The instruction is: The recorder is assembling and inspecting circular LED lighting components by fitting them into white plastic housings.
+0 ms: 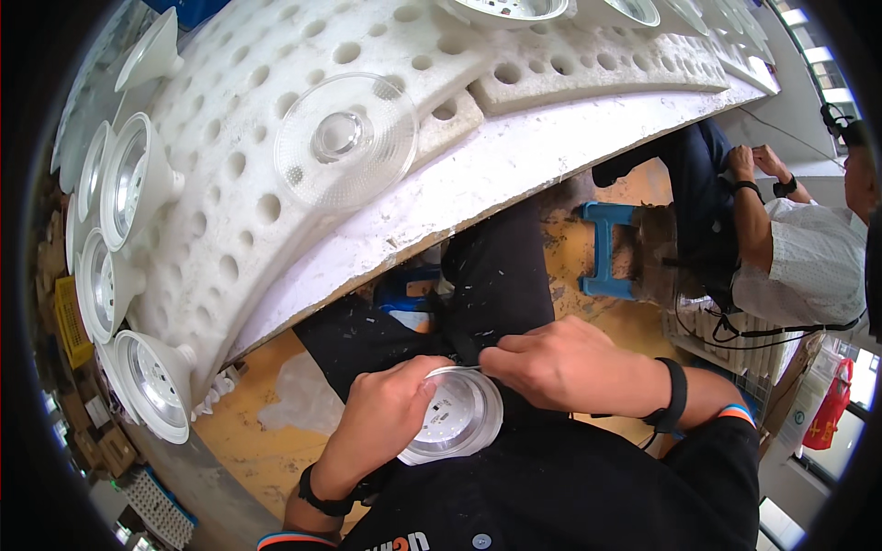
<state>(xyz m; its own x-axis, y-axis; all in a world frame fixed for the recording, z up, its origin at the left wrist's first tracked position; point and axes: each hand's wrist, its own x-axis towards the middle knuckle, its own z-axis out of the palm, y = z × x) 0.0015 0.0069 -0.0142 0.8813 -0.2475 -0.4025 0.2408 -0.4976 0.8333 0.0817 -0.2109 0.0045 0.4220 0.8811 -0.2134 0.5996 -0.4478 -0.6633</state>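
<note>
The lamp (450, 424) is on the near side of the bench (441, 204). Left hand (390, 415): grip pinching its left rim. Right hand (549, 364): fingertips pressed together at its far rim; pinched item indistinct.

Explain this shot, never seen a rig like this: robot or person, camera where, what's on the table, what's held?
No machine here: these are a person's two bare hands. The single picture comes from a wide fisheye camera worn on their head, looking down, so straight edges bend toward the rim.

The white table carries foam sheets full of round holes. A clear round cover lies on the foam, and white lamp housings line its left and far sides.

Near the lap, the left hand holds a round housing with a silvery inside. The right hand has its fingers closed at the rim; whether they pinch something small is unclear.

Another person sits at the right.
</note>
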